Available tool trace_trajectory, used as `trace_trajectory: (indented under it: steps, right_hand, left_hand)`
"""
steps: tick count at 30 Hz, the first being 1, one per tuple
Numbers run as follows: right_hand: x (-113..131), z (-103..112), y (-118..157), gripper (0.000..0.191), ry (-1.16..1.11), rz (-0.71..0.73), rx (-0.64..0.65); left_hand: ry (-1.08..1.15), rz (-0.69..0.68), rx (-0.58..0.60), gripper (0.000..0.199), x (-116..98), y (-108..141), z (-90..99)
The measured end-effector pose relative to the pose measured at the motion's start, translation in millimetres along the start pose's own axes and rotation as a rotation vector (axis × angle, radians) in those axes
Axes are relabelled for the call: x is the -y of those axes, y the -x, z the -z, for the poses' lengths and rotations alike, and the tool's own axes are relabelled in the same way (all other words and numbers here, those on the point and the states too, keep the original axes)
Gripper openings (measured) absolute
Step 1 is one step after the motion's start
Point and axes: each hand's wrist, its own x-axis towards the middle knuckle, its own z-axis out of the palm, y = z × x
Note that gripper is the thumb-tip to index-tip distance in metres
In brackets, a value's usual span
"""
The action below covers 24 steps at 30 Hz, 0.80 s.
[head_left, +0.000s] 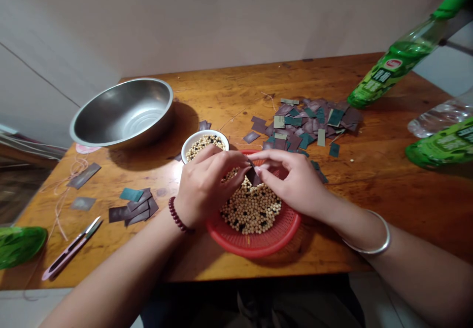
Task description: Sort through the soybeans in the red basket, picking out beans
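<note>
My left hand (pixel 210 182) and my right hand (pixel 290 175) meet above a red plastic basket (pixel 254 250). Between their pinched fingertips is a small dark piece (pixel 253 176), held by both. Pale and black beads (pixel 251 210) lie inside the basket under my hands. Behind my left hand stands a white bowl (pixel 184 153) with more such beads. To the back right, a heap of dark purple, green and pale flat pieces (pixel 310 123) is spread on the wooden table (pixel 177 264).
A large metal bowl (pixel 125 111) stands at the back left. Nearer are dark strips (pixel 136 210), a pink-handled cutter (pixel 72 249) and pink thread (pixel 59 205). Green bottles stand or lie at the right (pixel 395 64), (pixel 443 143) and left edge (pixel 22 246).
</note>
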Motion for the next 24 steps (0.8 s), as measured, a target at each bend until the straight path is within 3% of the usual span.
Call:
trace_trajectory:
  steps: [24]
  right_hand:
    - [-0.6,0.3,0.4,0.029,0.022,0.007,-0.007]
  left_hand:
    - [0.001,0.005,0.049,0.012,0.0,-1.3,1.0]
